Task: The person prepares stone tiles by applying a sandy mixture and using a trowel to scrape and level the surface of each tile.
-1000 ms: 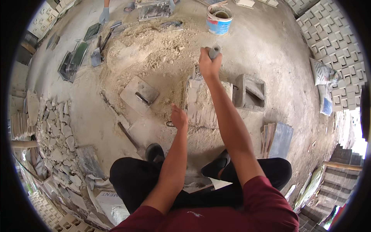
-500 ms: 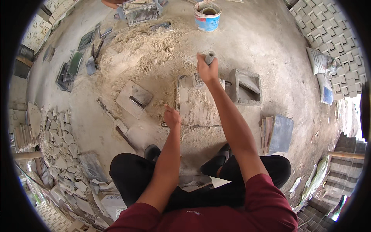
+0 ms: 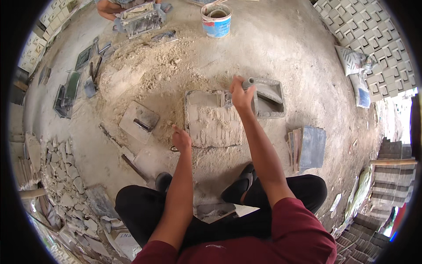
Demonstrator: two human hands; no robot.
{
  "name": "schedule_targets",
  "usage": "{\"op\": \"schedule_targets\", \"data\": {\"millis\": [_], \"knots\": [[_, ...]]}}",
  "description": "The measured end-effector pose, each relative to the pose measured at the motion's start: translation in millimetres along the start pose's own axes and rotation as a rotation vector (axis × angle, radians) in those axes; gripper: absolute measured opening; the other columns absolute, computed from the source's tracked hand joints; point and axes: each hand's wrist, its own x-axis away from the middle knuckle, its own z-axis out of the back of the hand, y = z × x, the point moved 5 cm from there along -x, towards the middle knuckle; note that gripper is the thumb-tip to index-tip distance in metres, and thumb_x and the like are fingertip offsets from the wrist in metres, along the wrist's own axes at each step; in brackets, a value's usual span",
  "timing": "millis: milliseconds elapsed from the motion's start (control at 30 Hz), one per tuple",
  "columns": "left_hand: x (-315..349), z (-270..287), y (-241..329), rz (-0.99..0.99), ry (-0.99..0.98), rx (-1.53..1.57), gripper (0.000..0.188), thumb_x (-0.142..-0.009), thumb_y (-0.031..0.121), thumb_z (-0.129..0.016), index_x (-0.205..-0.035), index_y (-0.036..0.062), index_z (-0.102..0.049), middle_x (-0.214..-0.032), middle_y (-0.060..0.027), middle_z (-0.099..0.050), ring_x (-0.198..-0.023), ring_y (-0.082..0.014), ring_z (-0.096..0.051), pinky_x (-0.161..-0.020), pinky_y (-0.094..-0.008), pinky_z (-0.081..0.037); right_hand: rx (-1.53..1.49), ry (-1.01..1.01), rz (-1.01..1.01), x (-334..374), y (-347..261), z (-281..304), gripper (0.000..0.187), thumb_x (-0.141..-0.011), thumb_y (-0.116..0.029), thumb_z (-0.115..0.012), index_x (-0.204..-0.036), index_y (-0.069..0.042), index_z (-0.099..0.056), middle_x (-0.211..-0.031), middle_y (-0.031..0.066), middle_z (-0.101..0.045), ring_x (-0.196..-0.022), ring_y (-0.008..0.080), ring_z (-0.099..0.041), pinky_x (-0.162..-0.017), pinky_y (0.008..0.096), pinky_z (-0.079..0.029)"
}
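Note:
A square mould (image 3: 214, 121) filled with pale, crumbly mix lies flat in front of my feet. My right hand (image 3: 241, 94) is wrapped round a tool with a grey tubular handle (image 3: 249, 82); the tool's blocky head (image 3: 227, 99) rests on the mould's far right part. A smooth, flattened band runs along the far edge, while the nearer surface is rough and ridged. My left hand (image 3: 181, 139) is at the mould's near left corner, beside a small metal loop (image 3: 174, 148). One finger stretches forward; the others are partly hidden, and nothing shows in it.
A float (image 3: 143, 124) on a square plate lies left. Right of the mould stands a grey box-shaped block (image 3: 281, 110), with stacked plates (image 3: 312, 148) nearer. Loose mix (image 3: 149, 66) and a bucket (image 3: 216, 24) are farther off. A person's arm (image 3: 105, 9) shows at far left.
My right hand has moved the tool rightward along the mould's far edge, leaving a smoother band behind it. My left hand stays at the near left corner. The whole view has shifted slightly.

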Motion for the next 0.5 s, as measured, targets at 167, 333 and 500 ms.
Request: {"op": "schedule_targets", "data": {"millis": [167, 333, 500], "knots": [[1, 4, -3, 0.017, 0.081, 0.013, 0.081, -0.100, 0.052, -0.019, -0.077, -0.0103, -0.065, -0.082, -0.0301, -0.065, -0.086, -0.0500, -0.059, -0.082, -0.0542, -0.043, -0.210, 0.079, -0.202, -18, -5, 17, 0.037, -0.089, -0.010, -0.053, -0.054, -0.009, -0.041, -0.051, -0.0037, -0.041, -0.046, 0.0049, -0.036, -0.043, 0.0270, -0.026], [5, -2, 4, 0.021, 0.066, -0.010, 0.082, -0.100, 0.053, -0.019, -0.077, -0.0106, -0.065, -0.084, -0.0316, -0.064, -0.088, -0.0506, -0.059, -0.083, -0.0548, -0.043, -0.130, 0.041, -0.088, -18, 12, 37, 0.035, -0.088, -0.009, -0.053, -0.056, -0.009, -0.040, -0.054, -0.0039, -0.041, -0.050, 0.0052, -0.036, -0.045, 0.0264, -0.026], [16, 13, 14, -0.054, 0.170, 0.045, 0.083, -0.099, 0.053, -0.018, -0.077, -0.0116, -0.065, -0.084, -0.0326, -0.064, -0.087, -0.0509, -0.059, -0.082, -0.0557, -0.043, -0.183, 0.059, -0.107, -1, 1, 49, 0.030, -0.087, -0.011, -0.055, -0.059, -0.004, -0.048, -0.054, -0.0033, -0.044, -0.051, 0.0062, -0.038, -0.045, 0.0291, -0.028]]}}
